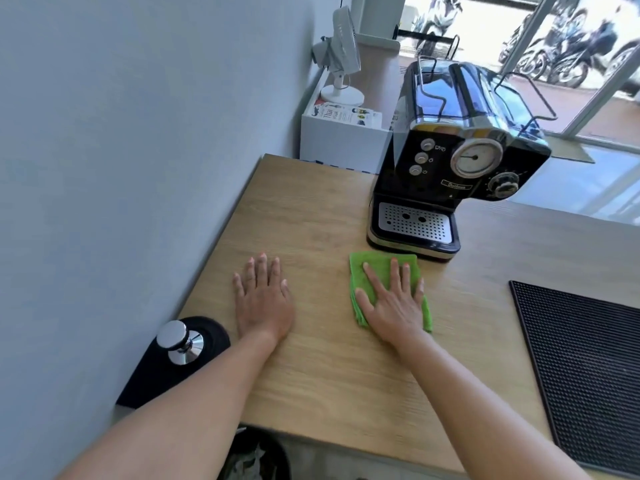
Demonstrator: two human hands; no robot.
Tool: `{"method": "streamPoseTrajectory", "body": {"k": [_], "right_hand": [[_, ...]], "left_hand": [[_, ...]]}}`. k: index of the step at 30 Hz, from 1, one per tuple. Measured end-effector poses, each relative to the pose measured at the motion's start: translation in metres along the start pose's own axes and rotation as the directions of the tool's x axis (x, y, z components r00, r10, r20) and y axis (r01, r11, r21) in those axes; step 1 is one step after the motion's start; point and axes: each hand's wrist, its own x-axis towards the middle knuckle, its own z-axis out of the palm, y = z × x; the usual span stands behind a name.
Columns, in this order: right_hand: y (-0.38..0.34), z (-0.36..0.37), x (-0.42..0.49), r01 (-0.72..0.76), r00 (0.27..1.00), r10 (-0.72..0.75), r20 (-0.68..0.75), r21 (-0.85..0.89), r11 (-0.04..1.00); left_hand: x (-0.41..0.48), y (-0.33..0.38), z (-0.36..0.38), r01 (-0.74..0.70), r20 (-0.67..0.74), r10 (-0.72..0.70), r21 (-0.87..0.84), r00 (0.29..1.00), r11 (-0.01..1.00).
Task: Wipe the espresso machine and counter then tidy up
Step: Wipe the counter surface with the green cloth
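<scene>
Both hands lie flat and spread on the bench (311, 358): the left hand (263, 303) bare, the right hand (394, 303) pressing a green cloth (363, 275) at centre, just below the coffee machine (450, 161). A tamper (180, 342) stands lower left, a black mat (585, 368) lower right.

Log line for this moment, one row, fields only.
right hand: flat on green cloth | left hand: flat on counter | cloth: folded, before espresso machine
</scene>
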Motion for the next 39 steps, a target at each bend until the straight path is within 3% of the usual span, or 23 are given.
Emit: {"method": "streamPoseTrajectory", "body": {"k": [2,5,8,10,12,14,17,20,22,25,27,30,34,37,39], "right_hand": [[-0.035,0.003,0.011,0.007,1.0,-0.007,0.009,0.017,1.0],[-0.079,0.013,-0.016,0.184,0.983,-0.184,-0.01,0.014,0.983],[-0.068,0.025,-0.063,0.461,0.887,-0.461,-0.009,-0.039,0.887],[-0.032,0.026,-0.075,0.564,0.822,-0.568,-0.028,-0.088,0.821],[0.0,0.021,-0.061,0.541,0.837,-0.546,-0.023,-0.11,0.834],[0.005,0.011,-0.034,0.424,0.905,-0.426,-0.015,-0.07,0.903],[-0.034,0.007,0.009,0.244,0.97,-0.244,-0.013,-0.02,0.97],[-0.084,0.009,0.031,0.248,0.968,-0.247,-0.042,0.007,0.969],[-0.103,0.013,0.023,0.364,0.931,-0.364,-0.045,0.006,0.931],[-0.089,0.018,-0.004,0.61,0.792,-0.611,-0.005,-0.041,0.791],[-0.058,0.019,-0.013,0.695,0.717,-0.697,0.013,-0.089,0.714],[-0.022,0.01,0.008,0.627,0.776,-0.631,-0.002,-0.108,0.771],[-0.059,-0.001,0.079,0.385,0.921,-0.387,-0.048,-0.044,0.922],[-0.117,-0.006,0.119,0.307,0.952,-0.306,-0.033,0.044,0.951],[-0.145,-0.006,0.12,0.362,0.932,-0.362,-0.01,0.042,0.931]], "left_hand": [[0.005,-0.001,-0.001,0.028,0.002,-0.028,-0.013,1.0,1.0],[0.016,-0.006,-0.003,0.117,-0.005,-0.117,-0.045,0.993,0.992],[0.027,-0.013,-0.004,0.187,-0.011,-0.188,-0.058,0.982,0.981],[0.032,-0.017,-0.003,0.206,-0.019,-0.207,-0.054,0.978,0.977],[0.034,-0.018,-0.002,0.203,-0.019,-0.204,-0.043,0.979,0.978],[0.034,-0.018,-0.002,0.194,-0.029,-0.195,-0.035,0.98,0.98],[0.039,-0.018,-0.001,0.202,-0.027,-0.203,-0.03,0.979,0.979],[0.045,-0.018,-0.002,0.2,-0.016,-0.201,-0.022,0.98,0.98],[0.048,-0.021,-0.004,0.19,-0.012,-0.19,-0.011,0.982,0.982],[0.051,-0.024,-0.007,0.18,-0.008,-0.18,0.007,0.984,0.984],[0.054,-0.025,-0.009,0.187,-0.014,-0.187,0.005,0.982,0.982],[0.056,-0.025,-0.01,0.201,-0.02,-0.201,-0.008,0.979,0.98],[0.058,-0.027,-0.009,0.208,-0.03,-0.208,-0.006,0.978,0.978],[0.061,-0.028,-0.007,0.218,-0.048,-0.217,0.0,0.975,0.976],[0.066,-0.029,-0.006,0.229,-0.06,-0.228,0.008,0.972,0.973]]}}
